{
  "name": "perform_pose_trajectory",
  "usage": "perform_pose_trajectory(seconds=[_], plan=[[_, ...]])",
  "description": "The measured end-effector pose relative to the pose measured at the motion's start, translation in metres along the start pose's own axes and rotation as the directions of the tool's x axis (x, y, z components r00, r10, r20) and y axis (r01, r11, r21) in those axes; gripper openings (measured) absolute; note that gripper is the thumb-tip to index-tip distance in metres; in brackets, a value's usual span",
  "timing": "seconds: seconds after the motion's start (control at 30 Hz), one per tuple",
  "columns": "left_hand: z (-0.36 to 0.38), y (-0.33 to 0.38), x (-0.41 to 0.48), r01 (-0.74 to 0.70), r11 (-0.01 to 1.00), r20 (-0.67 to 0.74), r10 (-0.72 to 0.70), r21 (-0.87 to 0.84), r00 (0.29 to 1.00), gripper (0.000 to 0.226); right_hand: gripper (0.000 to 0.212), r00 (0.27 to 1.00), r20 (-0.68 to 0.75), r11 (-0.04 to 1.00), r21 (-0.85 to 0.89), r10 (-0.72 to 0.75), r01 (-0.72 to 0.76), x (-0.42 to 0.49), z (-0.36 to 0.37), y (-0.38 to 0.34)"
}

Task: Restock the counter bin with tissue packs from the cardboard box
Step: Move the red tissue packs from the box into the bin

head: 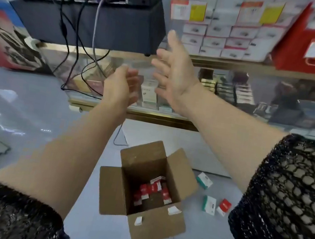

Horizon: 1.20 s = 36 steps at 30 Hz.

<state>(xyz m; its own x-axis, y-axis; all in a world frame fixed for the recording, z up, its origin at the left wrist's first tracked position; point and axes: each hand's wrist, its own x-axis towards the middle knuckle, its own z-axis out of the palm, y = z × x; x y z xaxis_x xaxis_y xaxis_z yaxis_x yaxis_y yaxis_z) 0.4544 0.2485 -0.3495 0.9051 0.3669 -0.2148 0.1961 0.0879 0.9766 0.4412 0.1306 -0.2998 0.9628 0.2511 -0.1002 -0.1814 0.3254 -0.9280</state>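
I am holding both arms out in front of the glass counter. My right hand is spreading its fingers wide, gripping nothing. My left hand, lower and blurred, is curling its fingers loosely around nothing. Below my arms the cardboard box is sitting open on the floor, with red-and-white packs lying in its bottom. Just beside the box, three loose packs are lying on the floor. The clear bin is standing on the counter.
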Motion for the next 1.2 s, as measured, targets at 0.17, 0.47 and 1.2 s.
perform_pose_trajectory(seconds=[0.17, 0.47, 1.2], plan=[[-0.016, -0.136, 0.015, 0.187, 0.978, -0.046, -0.183, 0.09, 0.982, 0.037, 0.062, 0.972, -0.048, 0.971, -0.058, 0.23, -0.232, 0.012, -0.043, 0.132], [-0.014, -0.361, 0.069, 0.499, 0.853, -0.084, -0.492, 0.153, 0.867, 0.036, 0.063, 0.849, -0.233, 0.862, -0.076, 0.473, -0.501, 0.043, -0.132, 0.351], [0.015, -0.666, 0.212, 0.745, 0.568, -0.072, -0.777, 0.35, 0.626, 0.042, 0.038, 0.552, -0.517, 0.662, 0.038, 0.655, -0.749, 0.134, -0.235, 0.631]])
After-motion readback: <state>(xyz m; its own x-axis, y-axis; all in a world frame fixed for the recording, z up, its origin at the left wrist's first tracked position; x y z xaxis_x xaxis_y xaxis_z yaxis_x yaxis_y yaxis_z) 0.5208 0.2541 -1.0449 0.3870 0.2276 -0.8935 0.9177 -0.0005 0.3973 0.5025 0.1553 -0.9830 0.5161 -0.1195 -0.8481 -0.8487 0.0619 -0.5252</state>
